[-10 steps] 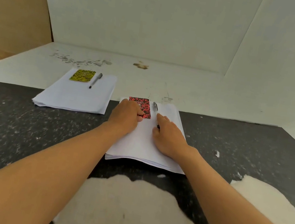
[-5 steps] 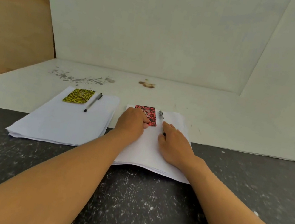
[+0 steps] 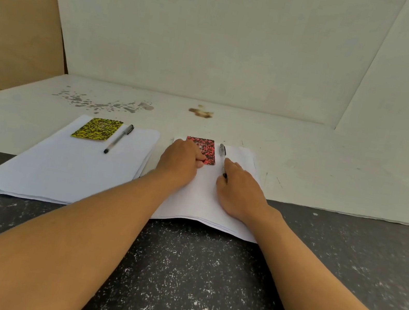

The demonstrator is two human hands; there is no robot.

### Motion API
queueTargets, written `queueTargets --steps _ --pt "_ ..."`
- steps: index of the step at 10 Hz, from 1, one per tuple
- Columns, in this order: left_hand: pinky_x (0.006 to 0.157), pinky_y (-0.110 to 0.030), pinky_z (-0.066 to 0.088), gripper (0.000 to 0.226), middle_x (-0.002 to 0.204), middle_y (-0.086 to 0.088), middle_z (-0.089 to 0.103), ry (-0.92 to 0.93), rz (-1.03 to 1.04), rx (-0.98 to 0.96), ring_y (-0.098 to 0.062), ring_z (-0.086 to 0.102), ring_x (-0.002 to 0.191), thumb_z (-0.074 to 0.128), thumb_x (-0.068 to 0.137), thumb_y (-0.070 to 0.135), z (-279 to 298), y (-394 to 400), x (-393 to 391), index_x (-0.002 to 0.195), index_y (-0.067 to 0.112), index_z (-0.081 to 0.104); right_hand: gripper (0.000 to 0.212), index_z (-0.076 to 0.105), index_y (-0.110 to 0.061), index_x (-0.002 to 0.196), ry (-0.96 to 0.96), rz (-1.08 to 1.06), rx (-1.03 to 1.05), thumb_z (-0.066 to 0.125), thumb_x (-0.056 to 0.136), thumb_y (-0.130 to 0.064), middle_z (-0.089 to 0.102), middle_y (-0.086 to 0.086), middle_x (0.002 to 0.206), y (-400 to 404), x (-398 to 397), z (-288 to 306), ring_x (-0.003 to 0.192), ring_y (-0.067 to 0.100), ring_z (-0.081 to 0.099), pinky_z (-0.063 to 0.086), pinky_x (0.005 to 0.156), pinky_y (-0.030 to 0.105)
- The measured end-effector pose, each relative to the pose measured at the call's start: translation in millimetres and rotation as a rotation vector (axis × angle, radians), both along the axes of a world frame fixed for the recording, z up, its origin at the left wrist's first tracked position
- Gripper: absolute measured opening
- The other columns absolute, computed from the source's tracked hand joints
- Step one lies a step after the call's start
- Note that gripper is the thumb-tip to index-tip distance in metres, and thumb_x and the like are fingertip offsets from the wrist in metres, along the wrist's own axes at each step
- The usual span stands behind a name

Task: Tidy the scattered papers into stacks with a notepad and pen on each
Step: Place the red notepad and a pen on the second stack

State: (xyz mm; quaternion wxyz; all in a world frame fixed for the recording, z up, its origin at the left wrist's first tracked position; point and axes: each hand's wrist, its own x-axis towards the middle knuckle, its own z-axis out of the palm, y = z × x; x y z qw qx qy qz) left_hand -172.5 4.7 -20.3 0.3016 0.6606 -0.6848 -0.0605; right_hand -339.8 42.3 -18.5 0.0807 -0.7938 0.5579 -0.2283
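Two white paper stacks lie side by side on the table. The left stack carries a yellow speckled notepad and a pen at its far end. On the right stack a red speckled notepad lies at the far end with a second pen beside it. My left hand rests on the red notepad's near left corner, fingers curled on it. My right hand lies on the paper with its fingertips on the lower part of that second pen.
The stacks straddle the line between a dark speckled tabletop in front and a white stained board behind. White panels form a back wall, and a wooden panel stands at the left.
The view has tilted up, so the pale patches near me dropped out of sight. Both hands kept their places on the red notepad and the pen.
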Motion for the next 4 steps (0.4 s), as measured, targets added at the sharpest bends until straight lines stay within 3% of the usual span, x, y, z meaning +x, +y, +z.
queueTargets --steps 1,2,3,4 --pt "0.096 -0.037 0.049 0.026 0.123 -0.012 0.066 -0.035 -0.008 0.039 -0.031 0.061 0.112 0.059 0.097 0.02 10 11 -4 0.12 0.018 0.071 0.012 0.043 -0.014 0.093 0.012 -0.067 -0.114 0.041 0.097 -0.026 0.045 -0.003 0.08 5 0 1 0.079 0.025 0.044 0.029 0.066 0.032" --pt "0.086 -0.042 0.052 0.028 0.114 -0.012 0.068 -0.059 0.012 -0.046 -0.033 0.063 0.103 0.048 0.099 0.023 24 35 -14 0.118 0.012 0.067 0.019 0.043 -0.014 0.093 0.032 -0.148 -0.202 0.043 0.099 -0.032 0.049 0.001 0.074 13 -2 12 0.077 0.028 0.046 0.03 0.068 0.031" --pt "0.093 -0.043 0.049 0.033 0.12 -0.008 0.066 -0.119 -0.036 -0.051 -0.029 0.059 0.109 0.043 0.101 0.028 22 68 -27 0.119 0.011 0.064 0.026 0.055 -0.012 0.112 0.033 -0.107 -0.178 0.045 0.097 -0.032 0.063 0.007 0.085 21 -2 15 0.088 0.033 0.059 0.033 0.067 0.033" --pt "0.099 -0.043 0.042 0.033 0.119 -0.008 0.063 -0.196 -0.049 -0.064 -0.027 0.052 0.114 0.037 0.102 0.028 6 86 -30 0.112 0.008 0.062 0.05 0.046 -0.018 0.145 -0.007 -0.06 -0.163 0.047 0.096 -0.028 0.071 0.008 0.11 28 0 18 0.103 0.032 0.061 0.04 0.077 0.034"
